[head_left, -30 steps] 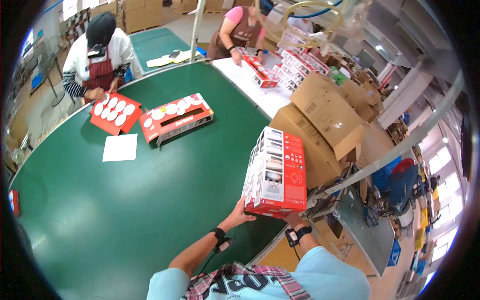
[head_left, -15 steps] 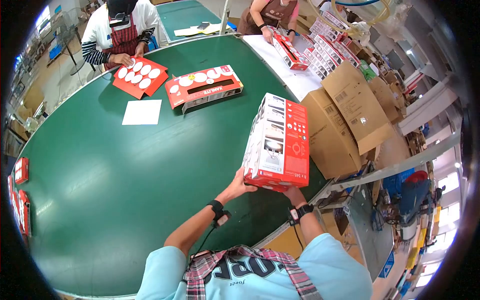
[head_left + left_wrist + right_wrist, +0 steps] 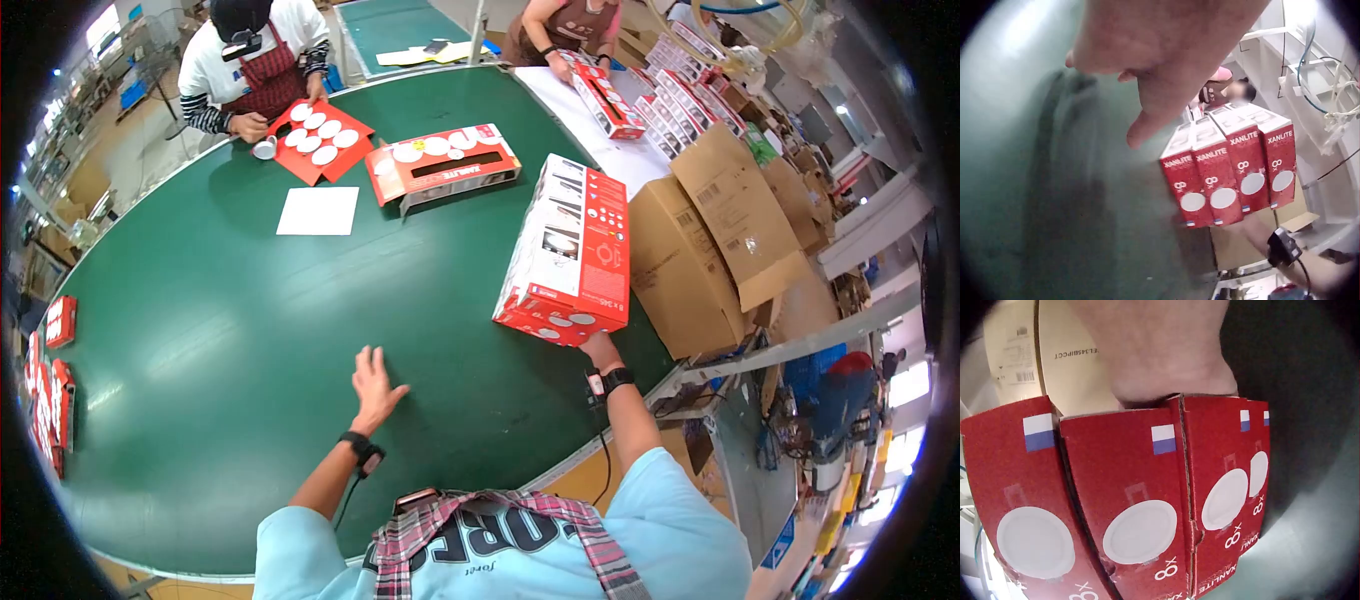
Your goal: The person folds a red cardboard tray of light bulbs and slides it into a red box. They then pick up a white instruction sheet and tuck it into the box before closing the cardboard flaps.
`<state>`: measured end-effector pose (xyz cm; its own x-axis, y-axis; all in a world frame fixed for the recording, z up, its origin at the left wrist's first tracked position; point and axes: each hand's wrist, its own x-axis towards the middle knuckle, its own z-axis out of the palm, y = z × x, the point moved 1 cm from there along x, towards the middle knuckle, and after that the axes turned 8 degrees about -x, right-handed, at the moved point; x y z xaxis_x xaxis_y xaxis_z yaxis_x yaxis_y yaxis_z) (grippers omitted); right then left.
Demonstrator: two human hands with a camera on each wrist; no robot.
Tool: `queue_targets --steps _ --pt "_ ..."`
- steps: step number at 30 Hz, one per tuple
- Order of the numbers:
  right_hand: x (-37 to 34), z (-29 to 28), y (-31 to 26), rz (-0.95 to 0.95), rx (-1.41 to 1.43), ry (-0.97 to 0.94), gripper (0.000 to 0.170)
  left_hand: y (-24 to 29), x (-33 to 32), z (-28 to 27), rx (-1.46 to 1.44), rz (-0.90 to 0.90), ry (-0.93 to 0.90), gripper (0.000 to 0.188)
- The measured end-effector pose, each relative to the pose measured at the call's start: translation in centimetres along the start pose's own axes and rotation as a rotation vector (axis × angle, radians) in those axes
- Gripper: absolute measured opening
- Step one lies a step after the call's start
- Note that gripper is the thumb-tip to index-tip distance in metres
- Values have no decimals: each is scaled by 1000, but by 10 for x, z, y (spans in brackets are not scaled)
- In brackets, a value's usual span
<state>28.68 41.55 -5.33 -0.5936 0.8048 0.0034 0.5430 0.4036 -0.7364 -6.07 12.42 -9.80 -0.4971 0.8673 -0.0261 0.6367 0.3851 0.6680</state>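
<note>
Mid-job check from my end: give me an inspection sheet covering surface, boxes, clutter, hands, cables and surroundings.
Surface: green tabletop shows glare; spills: nothing seen.
Job's things: four red-and-white XANLITE boxes side by side, near the table's right edge.
Clutter: carton with a slot, white sheet, small red box at far left.
Hands: left hand open, apart from the boxes; right hand at their near end, fingers hidden.
Cables: black cable at the left wrist, another at the right; snags: nothing seen.
Surroundings: two people across, one in white sleeves, one in a brown apron; large brown cartons at right.
</note>
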Motion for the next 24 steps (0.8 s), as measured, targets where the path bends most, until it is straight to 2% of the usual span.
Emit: queue_targets --steps 2,3,5,8,10,12,14,15,16,17,19,21,23,24 --pt "8 -4 5 36 -44 1 50 -31 -38 -29 115 -151 25 102" --pt "11 -7 10 47 -67 -12 53 -41 -60 -39 127 -276 5 108" --pt "21 -5 15 73 -116 -39 59 -50 -93 -57 119 -393 -45 114" --pt "21 -12 15 78 -152 -58 61 -41 -136 -59 187 -357 -72 119" --pt "24 -15 12 114 -67 -30 62 -42 -138 -53 187 -386 -97 123" --pt "23 -16 4 211 202 50 63 -38 -136 -51 218 -388 -103 123" --pt "17 -12 -1 402 740 205 65 -37 -136 -50 218 -388 -95 123" --pt "8 -11 -1 512 886 279 65 -35 -139 -50 217 -380 -99 123" --pt "0 -4 6 627 977 357 66 -35 -138 -49 214 -382 -101 122" --pt "-7 5 23 798 883 386 76 -36 -137 -49 211 -380 -105 122" --pt "-32 18 13 918 1015 413 85 -36 -138 -48 201 -383 -119 121" --pt "-44 35 2 992 1344 409 85 -42 -135 -46 196 -389 -140 121" --pt "-43 40 -26 957 1600 500 82 -37 -134 -46 172 -396 -155 122" --pt "-38 42 -30 884 1583 489 78 -35 -133 -47 177 -409 -167 122"
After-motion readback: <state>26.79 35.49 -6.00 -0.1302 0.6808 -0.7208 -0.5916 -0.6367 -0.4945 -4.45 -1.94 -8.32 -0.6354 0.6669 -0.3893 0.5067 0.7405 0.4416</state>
